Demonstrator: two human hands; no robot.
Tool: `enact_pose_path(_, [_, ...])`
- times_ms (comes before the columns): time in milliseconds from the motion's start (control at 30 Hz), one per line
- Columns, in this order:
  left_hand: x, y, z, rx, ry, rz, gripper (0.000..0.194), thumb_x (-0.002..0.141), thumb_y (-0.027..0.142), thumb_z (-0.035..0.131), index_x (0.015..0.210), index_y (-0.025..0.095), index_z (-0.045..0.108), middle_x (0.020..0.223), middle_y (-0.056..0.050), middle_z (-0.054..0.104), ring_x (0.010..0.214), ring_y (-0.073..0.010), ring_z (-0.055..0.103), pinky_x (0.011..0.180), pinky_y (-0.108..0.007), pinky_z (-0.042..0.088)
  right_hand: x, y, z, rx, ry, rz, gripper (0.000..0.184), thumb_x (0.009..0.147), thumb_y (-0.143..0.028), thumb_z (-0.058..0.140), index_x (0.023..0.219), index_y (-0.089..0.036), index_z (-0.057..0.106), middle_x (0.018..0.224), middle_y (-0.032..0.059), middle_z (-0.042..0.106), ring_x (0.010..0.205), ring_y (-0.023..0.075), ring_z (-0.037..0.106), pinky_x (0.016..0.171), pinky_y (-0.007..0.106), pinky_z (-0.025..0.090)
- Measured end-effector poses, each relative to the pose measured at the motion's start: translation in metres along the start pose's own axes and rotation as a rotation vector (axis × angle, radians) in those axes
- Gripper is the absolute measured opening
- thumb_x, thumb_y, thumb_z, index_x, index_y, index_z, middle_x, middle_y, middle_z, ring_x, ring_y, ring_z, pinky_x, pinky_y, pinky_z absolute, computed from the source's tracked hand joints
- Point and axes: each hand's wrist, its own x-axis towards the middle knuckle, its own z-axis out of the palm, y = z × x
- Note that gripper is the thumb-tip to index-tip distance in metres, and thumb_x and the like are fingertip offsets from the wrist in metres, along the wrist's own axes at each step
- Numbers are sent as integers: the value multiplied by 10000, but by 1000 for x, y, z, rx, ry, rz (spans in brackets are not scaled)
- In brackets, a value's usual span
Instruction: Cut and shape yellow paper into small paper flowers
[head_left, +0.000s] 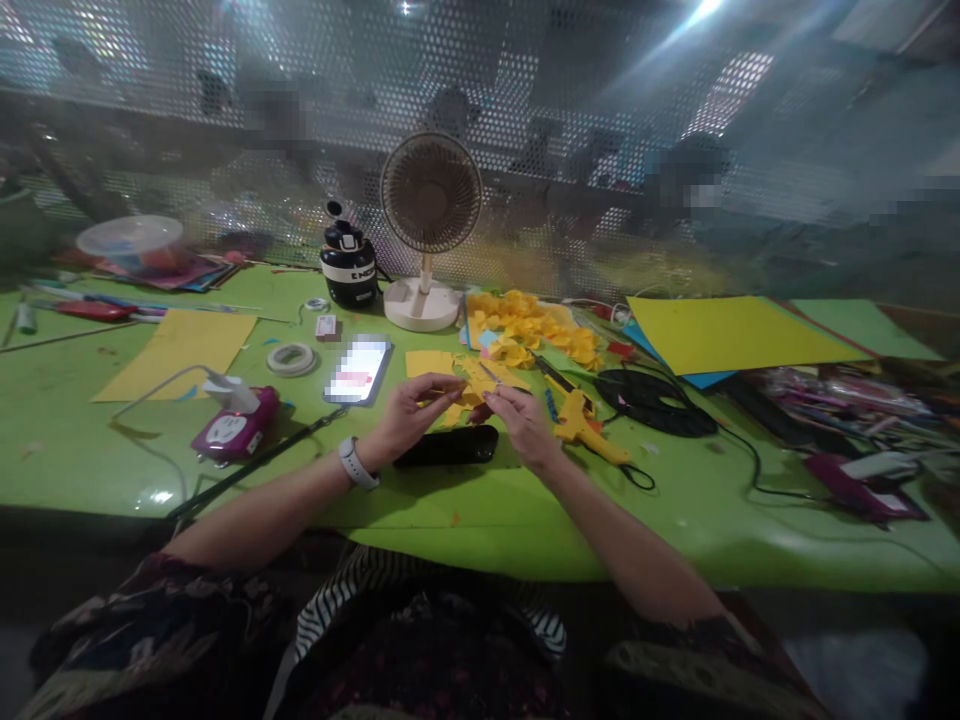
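Note:
My left hand [420, 412], with a pale watch on its wrist, is closed in a pinch at a small piece of yellow paper [472, 394]. Facing it, my right hand [529, 425] pinches the other side of this piece; its exact shape is too small to make out. Below my hands lies a long black glossy object [448, 447]. Yellow paper scraps [431, 363] are spread just behind my fingers. Right of my right hand rests a yellow glue gun [589, 430], with a yellow-and-black cutter [559, 375] beside it.
A fan [431, 195] and a black jar-like bottle [349, 265] stand at the back, near yellow paper flowers [525, 325]. Leftward are a lit phone [358, 370], a tape roll [291, 359] and a purple power socket [236, 425]. Coloured sheets [739, 335] and a black coil [656, 402] lie right.

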Motion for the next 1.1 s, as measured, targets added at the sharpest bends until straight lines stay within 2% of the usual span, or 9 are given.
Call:
enact_pose_path(233, [-2,2,-2,-103,-45,21,378,871,304,687,1226,172,680,1101,-110,745,988,-191,711,907,-353,587,4,8,-4,98,50,8,341,839,-505,641,693,-198,667,651,28,700,651,186,670,762,358,543])
enact_pose_path(433, [-2,-1,-1,-66,-6,-5,349,872,317,684,1181,154,702,1038,-110,754,923,-180,717,839,-317,596,1,2,-1,65,29,5,313,844,-464,628,673,-203,660,652,23,704,676,189,681,755,353,547])
enact_pose_path(533, [-1,-3,-1,-21,20,-9,293,853,329,703,1082,150,737,980,-100,763,864,-172,723,803,-308,605,0,-1,-1,20,13,-2,297,843,-440,616,681,-197,672,655,19,709,679,183,680,758,351,550])
enact_pose_path(733, [4,0,-5,146,5,191,153,846,306,712,935,205,785,1109,-116,747,1016,-225,709,917,-402,581,1,0,-4,-4,20,-48,201,789,-382,656,817,-189,704,753,19,727,715,180,687,716,321,544])
enact_pose_path(833, [5,-1,-6,209,8,254,148,861,299,698,953,219,783,1133,-119,736,1026,-226,705,920,-414,576,2,1,-4,-31,55,-64,188,810,-373,645,804,-190,689,749,20,713,696,172,678,698,315,537])
enact_pose_path(1000, [4,-5,-6,352,37,386,126,865,255,691,955,233,776,1189,-115,713,1119,-234,663,973,-438,538,1,-1,-1,-62,-12,-47,224,821,-403,641,746,-194,672,707,21,712,687,178,681,707,328,549])
enact_pose_path(1100, [2,2,-6,374,13,393,134,853,270,707,966,233,770,1250,-121,682,1196,-262,619,1036,-480,487,2,0,-1,-17,-6,-37,231,799,-421,656,727,-202,670,678,8,702,674,175,678,708,322,554])
